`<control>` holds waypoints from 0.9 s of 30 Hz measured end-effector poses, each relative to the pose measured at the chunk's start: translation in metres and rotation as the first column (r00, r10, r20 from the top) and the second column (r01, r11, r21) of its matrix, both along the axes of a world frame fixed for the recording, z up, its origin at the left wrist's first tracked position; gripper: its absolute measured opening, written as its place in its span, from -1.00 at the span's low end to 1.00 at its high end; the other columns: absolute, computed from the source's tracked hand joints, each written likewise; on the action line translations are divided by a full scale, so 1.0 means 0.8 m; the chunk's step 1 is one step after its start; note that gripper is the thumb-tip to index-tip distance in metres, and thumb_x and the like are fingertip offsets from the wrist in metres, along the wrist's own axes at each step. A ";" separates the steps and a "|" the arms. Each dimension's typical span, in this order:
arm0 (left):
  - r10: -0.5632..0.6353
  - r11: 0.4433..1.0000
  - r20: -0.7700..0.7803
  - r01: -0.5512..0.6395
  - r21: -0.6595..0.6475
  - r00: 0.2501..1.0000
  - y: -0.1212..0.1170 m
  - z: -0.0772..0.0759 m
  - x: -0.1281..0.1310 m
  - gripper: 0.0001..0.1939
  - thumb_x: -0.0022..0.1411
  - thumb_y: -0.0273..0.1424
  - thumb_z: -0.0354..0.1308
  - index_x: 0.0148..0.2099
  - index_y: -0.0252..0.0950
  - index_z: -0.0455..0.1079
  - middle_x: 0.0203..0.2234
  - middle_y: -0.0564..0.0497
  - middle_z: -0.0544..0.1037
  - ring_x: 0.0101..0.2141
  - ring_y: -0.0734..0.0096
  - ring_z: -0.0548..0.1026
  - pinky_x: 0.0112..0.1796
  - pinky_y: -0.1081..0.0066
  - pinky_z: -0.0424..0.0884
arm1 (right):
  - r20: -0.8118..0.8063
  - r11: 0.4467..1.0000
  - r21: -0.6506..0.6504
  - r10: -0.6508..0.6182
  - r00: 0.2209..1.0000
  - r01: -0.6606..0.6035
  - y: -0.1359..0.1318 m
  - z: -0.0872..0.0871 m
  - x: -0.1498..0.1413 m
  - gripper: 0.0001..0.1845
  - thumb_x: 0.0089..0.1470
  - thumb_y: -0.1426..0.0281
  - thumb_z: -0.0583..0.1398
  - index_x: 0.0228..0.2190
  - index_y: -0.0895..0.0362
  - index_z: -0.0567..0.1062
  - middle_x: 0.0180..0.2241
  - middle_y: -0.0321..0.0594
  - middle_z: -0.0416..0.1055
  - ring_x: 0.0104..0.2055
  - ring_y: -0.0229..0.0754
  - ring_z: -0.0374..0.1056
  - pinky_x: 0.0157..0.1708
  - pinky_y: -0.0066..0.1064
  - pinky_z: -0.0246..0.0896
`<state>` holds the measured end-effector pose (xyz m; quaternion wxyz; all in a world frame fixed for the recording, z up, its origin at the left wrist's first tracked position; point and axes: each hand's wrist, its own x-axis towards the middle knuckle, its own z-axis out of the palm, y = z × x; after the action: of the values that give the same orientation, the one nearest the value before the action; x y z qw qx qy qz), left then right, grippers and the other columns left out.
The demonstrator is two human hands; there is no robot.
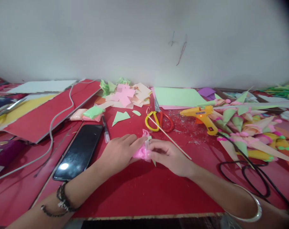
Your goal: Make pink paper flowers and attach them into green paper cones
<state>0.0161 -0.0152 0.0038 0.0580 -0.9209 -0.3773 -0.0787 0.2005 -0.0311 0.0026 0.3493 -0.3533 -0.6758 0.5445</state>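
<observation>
Both hands meet over the red tabletop around a small crinkled pink plastic packet (141,154). My left hand (121,149) grips its left side, fingers curled over it. From the right, my right hand (167,156) pinches the packet's edge between thumb and fingers. A bit of pale green paper (154,163) pokes out beneath the fingers. Just beyond the hands lie scissors with one yellow and one red handle (167,122). A thin pale stick (169,137) slants from the scissors toward my right wrist.
A yellow glue gun (201,116) with a lit red light lies right, its black cord (244,152) looping beside paper flowers (254,128). Left are a phone (79,152), a pen (105,128) and soft coloured packets (93,112). Paper scraps (124,95) and green sheets (179,96) lie along the wall.
</observation>
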 end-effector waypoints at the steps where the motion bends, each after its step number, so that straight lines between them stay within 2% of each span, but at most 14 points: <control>1: 0.004 1.000 -0.009 -0.004 0.012 1.000 0.000 0.000 -0.002 -0.67 0.17 -0.34 -0.04 0.00 -0.22 0.19 -0.38 -0.04 0.45 -0.38 0.34 0.43 -0.49 0.47 0.29 | -0.097 0.997 -0.065 -0.047 0.994 0.041 0.001 0.000 0.002 -0.81 0.00 0.33 0.12 -0.58 0.14 0.34 -0.57 -0.35 0.19 -0.50 -0.36 0.14 -0.47 -0.49 0.10; 2: 0.008 1.000 -0.015 -0.007 0.021 1.000 0.000 -0.001 -0.003 -0.68 0.16 -0.37 -0.04 -0.01 -0.22 0.20 -0.38 -0.04 0.45 -0.38 0.34 0.43 -0.49 0.47 0.29 | -0.200 0.987 -0.128 -0.121 0.972 0.097 0.003 0.000 0.005 -0.81 0.00 0.30 0.12 -0.57 0.12 0.34 -0.59 -0.37 0.17 -0.53 -0.37 0.13 -0.48 -0.50 0.11; 5: 0.024 0.999 -0.006 -0.024 0.041 1.000 0.004 -0.005 -0.007 -0.67 0.14 -0.39 -0.01 -0.01 -0.23 0.21 -0.40 -0.02 0.46 -0.38 0.32 0.43 -0.49 0.45 0.28 | -0.435 0.920 -0.305 -0.364 0.824 0.245 0.011 0.000 0.013 -0.85 -0.02 0.26 0.13 -0.50 0.08 0.38 -0.56 -0.37 0.23 -0.53 -0.39 0.16 -0.47 -0.52 0.18; 7: 0.070 0.995 0.048 -0.074 0.069 0.996 0.008 -0.006 -0.009 -0.65 0.13 -0.30 0.01 -0.01 -0.23 0.21 -0.35 -0.03 0.47 -0.35 0.29 0.44 -0.46 0.43 0.30 | -0.472 0.895 -0.379 -0.405 0.783 0.234 0.016 0.000 0.016 -0.82 -0.01 0.24 0.11 -0.46 0.08 0.42 -0.47 -0.32 0.32 -0.47 -0.39 0.23 -0.40 -0.52 0.23; 10: 0.219 0.966 0.107 -0.231 0.118 0.970 0.015 -0.006 -0.013 -0.64 0.11 -0.22 0.00 -0.04 -0.22 0.23 -0.28 -0.05 0.47 -0.32 0.25 0.45 -0.39 0.37 0.32 | -0.425 0.881 -0.425 -0.397 0.814 0.208 0.019 -0.005 0.015 -0.76 -0.01 0.21 0.11 -0.47 0.12 0.45 -0.42 -0.25 0.40 -0.42 -0.36 0.30 -0.35 -0.48 0.27; 13: 0.376 0.910 0.067 -0.382 0.163 0.924 0.022 -0.006 -0.020 -0.64 0.11 -0.26 -0.01 -0.04 -0.24 0.21 -0.25 -0.09 0.46 -0.26 0.17 0.43 -0.30 0.28 0.32 | -0.352 0.879 -0.418 -0.389 0.851 0.229 0.016 -0.011 0.012 -0.83 -0.09 0.27 0.20 -0.52 0.13 0.44 -0.49 -0.29 0.41 -0.43 -0.36 0.33 -0.34 -0.47 0.28; 15: 0.429 0.887 0.035 -0.428 0.173 0.903 0.026 -0.007 -0.025 -0.63 0.12 -0.29 -0.04 -0.01 -0.25 0.19 -0.24 -0.11 0.44 -0.21 0.13 0.41 -0.25 0.23 0.30 | -0.337 0.886 -0.408 -0.370 0.866 0.220 0.014 -0.012 0.010 -0.87 -0.14 0.33 0.24 -0.53 0.13 0.42 -0.49 -0.32 0.42 -0.41 -0.36 0.35 -0.32 -0.48 0.28; 19: 0.452 0.880 0.024 -0.450 0.152 0.892 0.029 -0.012 -0.031 -0.60 0.10 -0.28 -0.03 0.01 -0.24 0.18 -0.17 -0.14 0.38 -0.13 0.09 0.34 -0.22 0.20 0.30 | -0.352 0.896 -0.399 -0.346 0.870 0.195 0.012 -0.006 0.008 -0.78 -0.21 0.42 0.28 -0.48 0.11 0.33 -0.50 -0.39 0.37 -0.45 -0.37 0.37 -0.38 -0.49 0.29; 23: 0.440 0.889 0.031 -0.440 0.124 0.897 0.029 -0.015 -0.030 -0.56 0.09 -0.28 -0.02 0.03 -0.27 0.16 -0.12 -0.15 0.32 -0.10 0.10 0.30 -0.18 0.22 0.28 | -0.325 0.901 -0.410 -0.291 0.900 0.143 0.011 -0.004 0.008 -0.65 -0.19 0.44 0.26 -0.27 0.07 0.35 -0.47 -0.40 0.35 -0.42 -0.36 0.39 -0.35 -0.48 0.29; 25: 0.435 0.892 0.034 -0.436 0.119 0.900 0.028 -0.015 -0.028 -0.57 0.10 -0.27 -0.03 0.03 -0.27 0.16 -0.11 -0.16 0.31 -0.09 0.09 0.28 -0.17 0.21 0.28 | -0.283 0.907 -0.404 -0.252 0.925 0.124 0.011 -0.005 0.008 -0.78 -0.12 0.40 0.22 -0.32 0.13 0.41 -0.51 -0.35 0.38 -0.42 -0.37 0.38 -0.36 -0.51 0.29; 26: 0.433 0.894 0.034 -0.434 0.117 0.901 0.028 -0.015 -0.028 -0.57 0.10 -0.27 -0.03 0.03 -0.28 0.17 -0.11 -0.17 0.31 -0.09 0.08 0.28 -0.17 0.20 0.27 | -0.262 0.909 -0.399 -0.238 0.935 0.120 0.010 -0.005 0.008 -0.86 -0.09 0.37 0.20 -0.41 0.16 0.43 -0.55 -0.34 0.38 -0.48 -0.38 0.37 -0.44 -0.54 0.27; 27: 0.429 0.895 0.034 -0.430 0.115 0.902 0.028 -0.015 -0.027 -0.57 0.10 -0.27 -0.04 0.03 -0.29 0.17 -0.11 -0.18 0.30 -0.09 0.07 0.27 -0.17 0.19 0.27 | -0.246 0.911 -0.394 -0.230 0.942 0.119 0.010 -0.006 0.009 -0.87 -0.05 0.34 0.17 -0.49 0.18 0.42 -0.60 -0.35 0.36 -0.57 -0.41 0.34 -0.55 -0.58 0.23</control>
<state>-0.0058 0.0071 -0.0081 0.1277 -0.8094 -0.5660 -0.0899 0.2078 -0.0233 -0.0021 0.4176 -0.3900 -0.4671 0.6748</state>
